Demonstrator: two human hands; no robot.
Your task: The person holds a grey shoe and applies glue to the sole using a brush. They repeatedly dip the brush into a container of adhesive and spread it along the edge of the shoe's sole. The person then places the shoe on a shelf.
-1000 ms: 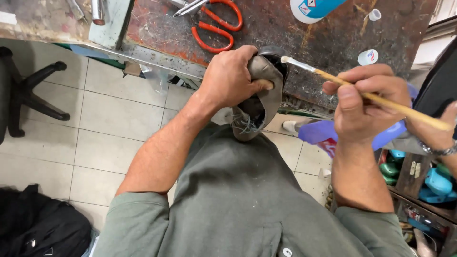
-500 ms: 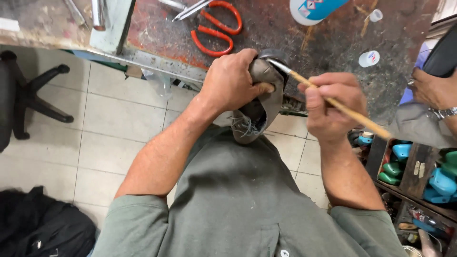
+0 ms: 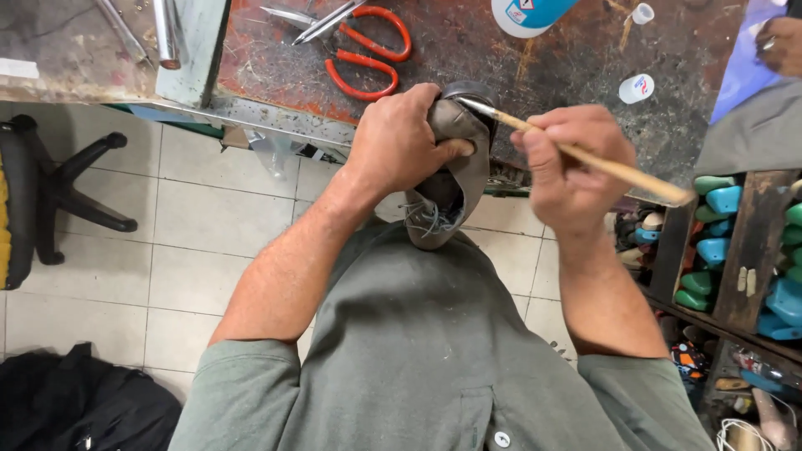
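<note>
My left hand point(image 3: 401, 142) grips a grey laced shoe point(image 3: 455, 188) by its toe end, sole side up, over my lap at the edge of the workbench. My right hand point(image 3: 568, 167) holds a wooden-handled brush point(image 3: 585, 157); its tip touches the upper end of the shoe near the sole rim. The shoe's laces hang loose at its lower end.
The worn workbench point(image 3: 518, 75) carries orange-handled scissors point(image 3: 359, 50), a white and blue bottle point(image 3: 522, 15) and a small white cap point(image 3: 637, 88). Shelves of blue and green shoe lasts point(image 3: 718, 225) stand at the right. A chair base point(image 3: 67, 192) is at the left. Another person's hand point(image 3: 781, 42) shows top right.
My right hand has carried the brush leftward from open air onto the shoe's upper end. The left hand and shoe have stayed put.
</note>
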